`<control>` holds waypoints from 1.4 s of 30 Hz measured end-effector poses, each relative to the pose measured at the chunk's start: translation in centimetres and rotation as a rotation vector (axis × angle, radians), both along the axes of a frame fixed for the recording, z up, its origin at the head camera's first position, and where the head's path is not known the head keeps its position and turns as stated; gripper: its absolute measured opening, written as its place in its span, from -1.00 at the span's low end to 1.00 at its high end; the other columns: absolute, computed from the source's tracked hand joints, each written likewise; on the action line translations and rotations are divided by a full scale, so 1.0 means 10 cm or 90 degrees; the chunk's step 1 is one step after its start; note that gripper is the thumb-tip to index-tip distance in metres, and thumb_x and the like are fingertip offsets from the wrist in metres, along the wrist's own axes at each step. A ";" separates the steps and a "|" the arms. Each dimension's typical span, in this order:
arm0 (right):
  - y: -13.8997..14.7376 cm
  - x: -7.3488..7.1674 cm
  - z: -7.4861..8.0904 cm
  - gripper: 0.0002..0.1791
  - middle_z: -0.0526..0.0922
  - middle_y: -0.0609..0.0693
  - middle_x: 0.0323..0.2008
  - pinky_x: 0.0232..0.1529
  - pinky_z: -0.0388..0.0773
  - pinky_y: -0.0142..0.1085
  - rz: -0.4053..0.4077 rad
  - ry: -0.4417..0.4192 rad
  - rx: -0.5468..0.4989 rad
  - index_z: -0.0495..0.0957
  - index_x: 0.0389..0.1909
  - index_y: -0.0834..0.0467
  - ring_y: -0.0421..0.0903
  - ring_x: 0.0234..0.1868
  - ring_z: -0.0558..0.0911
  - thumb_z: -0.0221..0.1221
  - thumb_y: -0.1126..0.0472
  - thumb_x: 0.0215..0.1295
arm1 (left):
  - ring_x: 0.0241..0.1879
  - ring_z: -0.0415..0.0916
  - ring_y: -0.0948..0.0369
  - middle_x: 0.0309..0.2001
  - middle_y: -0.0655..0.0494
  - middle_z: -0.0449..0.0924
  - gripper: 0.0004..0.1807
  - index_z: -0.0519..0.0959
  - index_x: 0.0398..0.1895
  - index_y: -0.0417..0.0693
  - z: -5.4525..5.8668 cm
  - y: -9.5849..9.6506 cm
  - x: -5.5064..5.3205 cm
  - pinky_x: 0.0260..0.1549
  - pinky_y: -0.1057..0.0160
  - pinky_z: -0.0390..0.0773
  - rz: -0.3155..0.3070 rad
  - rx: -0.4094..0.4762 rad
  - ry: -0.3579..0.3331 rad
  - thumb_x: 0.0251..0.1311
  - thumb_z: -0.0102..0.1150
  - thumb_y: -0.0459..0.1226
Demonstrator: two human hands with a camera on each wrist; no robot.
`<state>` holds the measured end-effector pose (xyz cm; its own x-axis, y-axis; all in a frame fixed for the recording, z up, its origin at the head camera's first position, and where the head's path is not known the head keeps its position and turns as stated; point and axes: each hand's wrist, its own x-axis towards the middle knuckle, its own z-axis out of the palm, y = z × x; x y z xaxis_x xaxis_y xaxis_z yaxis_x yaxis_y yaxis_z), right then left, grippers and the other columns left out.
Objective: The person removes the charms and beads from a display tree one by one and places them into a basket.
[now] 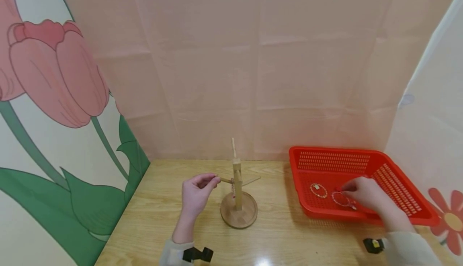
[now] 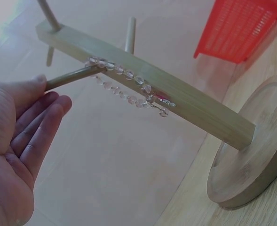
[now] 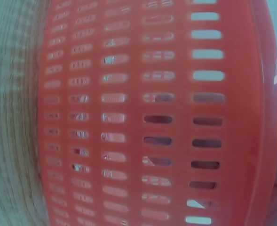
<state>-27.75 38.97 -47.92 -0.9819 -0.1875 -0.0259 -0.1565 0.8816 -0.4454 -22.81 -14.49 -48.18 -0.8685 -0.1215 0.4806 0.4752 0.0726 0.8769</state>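
A wooden stand [image 1: 238, 189] with a round base and several side pegs stands upright on the table. My left hand [image 1: 197, 191] pinches the end of one peg [image 2: 72, 77] between thumb and forefinger, the other fingers loosely bent. From that peg, close against the post, hangs a bracelet of clear pinkish beads [image 2: 129, 74]. My right hand [image 1: 363, 192] reaches down into the red basket [image 1: 300, 181], its fingertips pinching at the upper edge of a pink bracelet [image 1: 340, 204]. A gold-toned bracelet [image 1: 319, 195] lies left of it. The basket wall hides most of the right fingers in the right wrist view.
The light wooden table [image 1: 155, 217] meets a pinkish cloth backdrop [image 1: 217, 77] behind the stand. Tulip-printed sheeting [image 1: 61, 77] borders the left side, and a flower-printed sheet [image 1: 448, 157] the right. The basket's raised slotted walls surround the right hand.
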 end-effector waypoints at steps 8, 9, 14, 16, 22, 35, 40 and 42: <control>-0.05 0.00 0.01 -0.77 0.81 0.18 -0.18 -0.11 0.78 0.17 -0.002 -0.008 -0.010 0.78 -0.03 0.34 0.12 -0.17 0.75 0.41 0.30 0.39 | -0.35 0.79 0.21 -0.30 -0.15 0.82 -0.89 0.81 -0.21 -0.34 -0.02 0.00 -0.01 -0.31 0.24 0.83 -0.009 0.009 0.018 0.25 0.52 -0.45; -0.06 0.00 0.01 -0.77 0.81 0.18 -0.18 -0.11 0.78 0.16 -0.004 -0.008 -0.012 0.78 -0.02 0.33 0.12 -0.17 0.76 0.41 0.30 0.39 | -0.35 0.79 0.20 -0.30 -0.15 0.82 -0.89 0.81 -0.21 -0.34 -0.02 0.00 -0.01 -0.31 0.24 0.83 -0.008 0.009 0.020 0.24 0.53 -0.44; -0.11 0.03 0.03 -0.78 0.81 0.18 -0.18 -0.09 0.79 0.15 -0.008 -0.006 -0.014 0.79 -0.02 0.31 0.10 -0.17 0.76 0.41 0.29 0.39 | -0.38 0.80 0.08 -0.33 -0.12 0.82 -0.86 0.81 -0.22 -0.33 -0.03 0.01 -0.01 -0.35 0.26 0.82 0.002 -0.005 0.037 0.20 0.57 -0.43; -0.13 0.04 0.04 -0.77 0.81 0.19 -0.18 -0.10 0.79 0.15 -0.004 -0.003 -0.015 0.79 -0.02 0.31 0.10 -0.18 0.76 0.41 0.28 0.39 | -0.39 0.80 0.03 -0.33 -0.10 0.82 -0.87 0.82 -0.23 -0.30 -0.03 0.01 -0.01 -0.37 0.27 0.81 0.008 -0.013 0.046 0.18 0.58 -0.43; -0.18 0.06 0.04 -0.74 0.81 0.18 -0.16 -0.10 0.80 0.14 -0.007 0.003 -0.022 0.77 0.02 0.30 0.08 -0.18 0.76 0.42 0.28 0.38 | -0.40 0.78 0.16 -0.34 -0.04 0.83 -0.90 0.84 -0.27 -0.21 -0.02 0.02 0.00 -0.40 0.32 0.79 0.021 -0.027 0.065 0.16 0.60 -0.43; -0.32 0.11 0.08 -0.70 0.82 0.14 -0.15 -0.08 0.80 0.14 -0.009 0.020 -0.035 0.78 0.04 0.28 0.06 -0.16 0.77 0.44 0.24 0.36 | -0.40 0.78 0.19 -0.36 -0.02 0.82 -0.90 0.84 -0.34 -0.17 -0.02 0.04 0.00 -0.41 0.31 0.79 0.022 -0.033 0.069 0.12 0.63 -0.42; -0.37 0.15 0.07 -0.70 0.82 0.16 -0.13 -0.10 0.80 0.11 -0.023 0.024 -0.046 0.78 0.05 0.28 0.04 -0.18 0.75 0.43 0.22 0.39 | -0.40 0.78 0.20 -0.36 -0.06 0.82 -0.90 0.83 -0.34 -0.19 -0.04 0.05 -0.01 -0.40 0.30 0.80 0.014 -0.034 0.077 0.12 0.62 -0.45; -0.39 0.17 0.06 -0.69 0.81 0.17 -0.12 -0.12 0.81 0.09 -0.029 0.025 -0.055 0.77 0.07 0.28 0.02 -0.18 0.74 0.42 0.20 0.41 | -0.40 0.78 0.20 -0.36 -0.04 0.82 -0.89 0.84 -0.34 -0.17 -0.04 0.05 -0.01 -0.39 0.29 0.80 0.010 -0.034 0.080 0.11 0.62 -0.46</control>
<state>-26.09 35.08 -47.30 -0.9895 -0.1422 0.0276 -0.1360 0.8465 -0.5148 -22.88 -13.97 -48.55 -0.7994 -0.1059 0.5913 0.5793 0.1250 0.8055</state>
